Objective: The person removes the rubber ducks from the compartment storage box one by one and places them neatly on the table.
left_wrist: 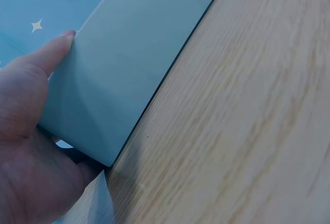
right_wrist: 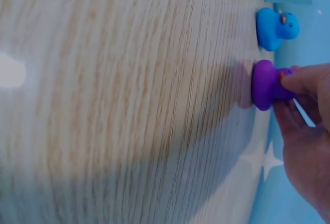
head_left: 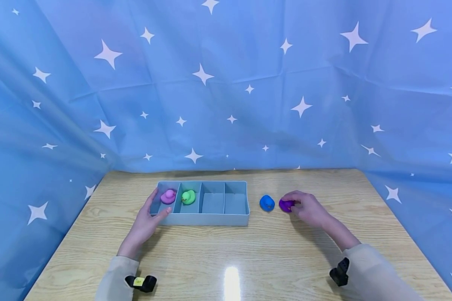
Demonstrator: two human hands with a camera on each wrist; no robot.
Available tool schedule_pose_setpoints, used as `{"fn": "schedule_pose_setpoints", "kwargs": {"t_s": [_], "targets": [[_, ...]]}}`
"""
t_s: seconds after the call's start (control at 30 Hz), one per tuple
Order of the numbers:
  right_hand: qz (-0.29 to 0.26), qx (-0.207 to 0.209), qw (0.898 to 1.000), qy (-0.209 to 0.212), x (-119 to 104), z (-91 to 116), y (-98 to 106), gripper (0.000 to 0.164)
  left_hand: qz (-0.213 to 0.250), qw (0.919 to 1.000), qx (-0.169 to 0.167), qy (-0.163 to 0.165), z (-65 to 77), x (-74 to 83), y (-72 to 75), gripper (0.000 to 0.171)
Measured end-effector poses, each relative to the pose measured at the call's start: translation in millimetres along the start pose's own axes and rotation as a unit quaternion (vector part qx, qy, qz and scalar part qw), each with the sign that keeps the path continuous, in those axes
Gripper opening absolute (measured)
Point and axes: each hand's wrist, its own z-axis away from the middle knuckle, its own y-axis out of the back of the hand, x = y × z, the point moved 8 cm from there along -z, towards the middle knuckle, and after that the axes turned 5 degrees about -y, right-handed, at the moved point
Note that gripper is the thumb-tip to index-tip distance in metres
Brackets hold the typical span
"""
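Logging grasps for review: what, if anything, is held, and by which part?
The right hand pinches the purple duck by its head. The left hand holds the divided tray at its near left corner.

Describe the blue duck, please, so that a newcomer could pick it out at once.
On the wooden table, find the grey-blue tray with four compartments. Just right of it sits the blue duck, told by its colour from the purple duck farther right.
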Motion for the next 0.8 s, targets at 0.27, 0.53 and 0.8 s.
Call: {"fn": "schedule_pose_setpoints", "kwargs": {"t_s": [0.27, 0.53, 0.8], "targets": [[0.011, -0.012, 1.0, -0.012, 1, -1, -1, 0.032, -0.004, 1.0, 0.0, -0.001, 0.5, 0.4, 0.3, 0.09], [-0.001, -0.015, 1.0, -0.02, 3, 0, -1, 0.032, -0.003, 1.0, 0.002, 0.002, -1.0, -0.4, 0.0, 0.089], [-0.01, 0.011, 1.0, -0.012, -9, 1, 10, 0.032, -0.003, 1.0, -0.001, 0.009, -2.4, -3.0, 0.2, 0.09]]}}
